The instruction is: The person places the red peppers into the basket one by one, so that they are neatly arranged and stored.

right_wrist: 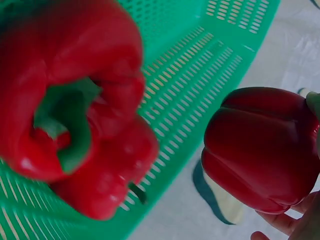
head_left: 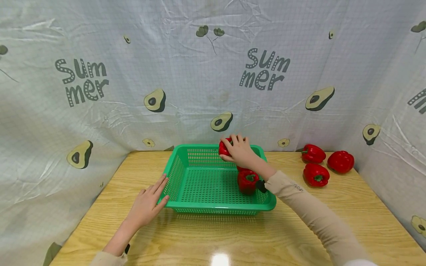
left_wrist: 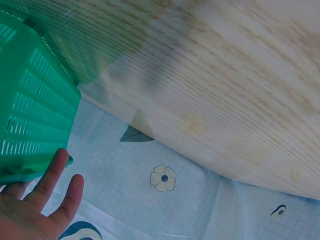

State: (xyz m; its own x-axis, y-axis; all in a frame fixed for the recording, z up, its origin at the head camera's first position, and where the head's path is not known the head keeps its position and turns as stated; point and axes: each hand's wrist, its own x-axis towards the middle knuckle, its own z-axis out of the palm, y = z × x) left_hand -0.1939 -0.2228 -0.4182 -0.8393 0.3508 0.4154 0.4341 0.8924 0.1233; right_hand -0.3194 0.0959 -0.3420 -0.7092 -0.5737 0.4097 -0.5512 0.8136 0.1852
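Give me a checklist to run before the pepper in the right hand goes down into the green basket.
1. Grip: right hand holds the red pepper, fingers curled round it: ok.
2. Position: held pepper sits over the basket's far rim, whether inside the wall: cannot tell.
3. Basket steadied: left hand rests flat against the green basket at its near left corner: ok.
4. Free floor: one pepper in the basket on the right, left side bare: ok.
5. Supply: three peppers on the table to the right: ok.

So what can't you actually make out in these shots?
- Held pepper: head view, right hand covers most of it.
- Left hand: left wrist view, cut off by the frame edge.
- Pepper in basket: right wrist view, blurred, too close.
- Basket far right corner: hidden behind the hand.
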